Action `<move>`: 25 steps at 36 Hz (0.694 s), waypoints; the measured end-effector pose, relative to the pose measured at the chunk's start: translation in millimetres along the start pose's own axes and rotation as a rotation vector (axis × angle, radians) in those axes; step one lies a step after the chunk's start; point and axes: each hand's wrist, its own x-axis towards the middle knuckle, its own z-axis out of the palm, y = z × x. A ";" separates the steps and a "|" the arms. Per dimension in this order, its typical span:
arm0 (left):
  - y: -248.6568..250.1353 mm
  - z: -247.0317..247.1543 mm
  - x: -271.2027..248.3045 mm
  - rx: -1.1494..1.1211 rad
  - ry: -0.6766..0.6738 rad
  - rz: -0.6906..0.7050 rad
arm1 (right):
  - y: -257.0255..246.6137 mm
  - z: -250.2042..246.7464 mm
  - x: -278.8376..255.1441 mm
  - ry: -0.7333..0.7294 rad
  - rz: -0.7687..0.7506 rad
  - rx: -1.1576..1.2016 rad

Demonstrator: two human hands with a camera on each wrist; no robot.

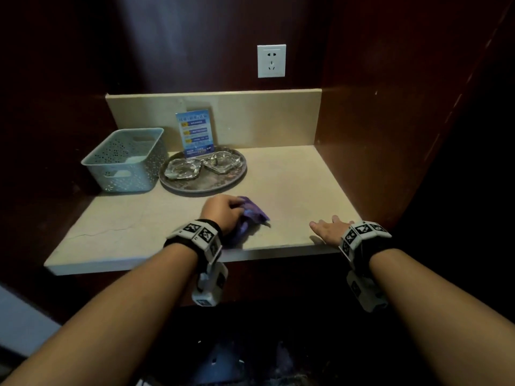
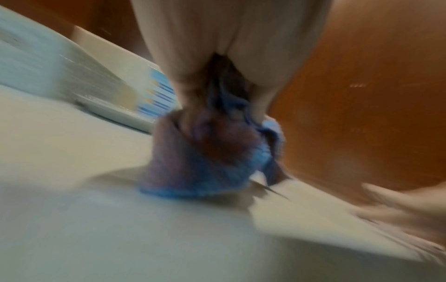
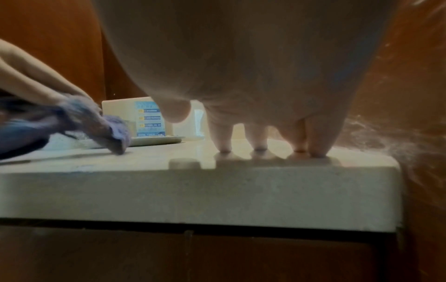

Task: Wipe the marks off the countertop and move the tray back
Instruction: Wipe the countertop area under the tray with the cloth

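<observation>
I hold the purple cloth (image 1: 252, 214) bunched in my left hand (image 1: 223, 213), fingers curled round it and pressing it onto the countertop (image 1: 292, 179) near the front edge, just ahead of the tray (image 1: 234, 179). My right hand (image 1: 330, 228) rests at the front right corner, fingers straight and spread, tips (image 3: 225, 147) touching the stone as a brace. The tray sits toward the back, touching or nearly touching the pale basket (image 1: 125, 160), and carries two glass ashtrays (image 1: 182, 168) and a blue card (image 1: 196, 133).

Procedure for the wipe, as I judge it:
1. Keep the cloth flat under the palm, not only under the fingertips, so pressure spreads.
2. Work in overlapping strokes from the tray's rim outward to the right wall.
3. Hold the brace hand clear of the stroke path.
4. Stop short of the tray; a knock could shift the ashtrays.

I cannot make out any marks on the stone in this dim light, so I treat the whole open area as unwiped.
</observation>
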 end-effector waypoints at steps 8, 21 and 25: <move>-45.3 -12.0 39.1 0.096 0.100 -0.250 | -6.0 -5.3 4.3 -0.059 0.028 0.038; -2.5 27.9 72.4 0.363 -0.298 -0.078 | 10.7 9.5 37.2 -0.024 -0.004 0.001; 3.9 28.5 74.0 0.401 -0.363 -0.051 | 17.0 19.0 61.2 -0.016 0.001 0.003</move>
